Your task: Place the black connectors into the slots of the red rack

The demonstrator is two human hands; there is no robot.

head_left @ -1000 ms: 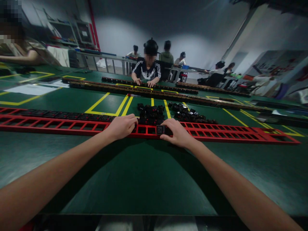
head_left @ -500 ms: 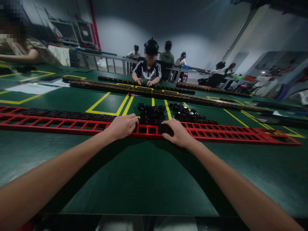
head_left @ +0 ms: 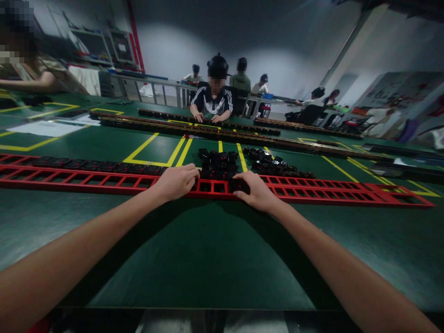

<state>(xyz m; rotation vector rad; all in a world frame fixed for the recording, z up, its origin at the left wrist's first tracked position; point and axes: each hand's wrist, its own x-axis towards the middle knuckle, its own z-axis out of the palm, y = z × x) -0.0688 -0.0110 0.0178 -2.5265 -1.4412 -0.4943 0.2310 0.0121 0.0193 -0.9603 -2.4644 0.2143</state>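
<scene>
A long red slotted frame (head_left: 329, 190) lies across the green table in front of me. My left hand (head_left: 175, 181) rests closed on the frame's near rail, gripping it. My right hand (head_left: 255, 190) is closed on a small black socket module (head_left: 238, 185), pressing it into a slot of the frame. Just behind my hands sits a heap of loose black modules (head_left: 218, 164), and a second heap (head_left: 274, 164) lies to its right. The frame's left part holds a row of fitted black modules (head_left: 93, 165).
Yellow tape lines (head_left: 152, 148) mark the green table. Further frames (head_left: 215, 129) lie across the far side, where a person in a black and white top (head_left: 212, 99) works. More people sit at tables behind and at the far left.
The black module in my right hand has turned from face-up to seated lower in the frame slot. My left hand has stayed put.
</scene>
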